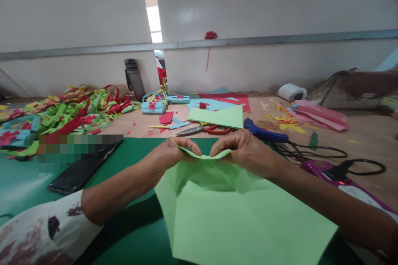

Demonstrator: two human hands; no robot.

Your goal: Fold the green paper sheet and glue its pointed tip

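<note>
A light green sheet of paper hangs from both hands in front of me, its far edge folded over and bowed. My left hand pinches that edge between thumb and fingers on the left. On the right, my right hand grips the same edge, its thumb close to the left one. The sheet's near part spreads down toward me above a green mat. Just beyond the hands lie scissors with orange handles, partly under another green paper piece.
A blue glue gun and a purple power strip with cables lie on the right. A black phone rests at left, near a heap of paper scraps. Behind stand small blue paper bags and a bottle.
</note>
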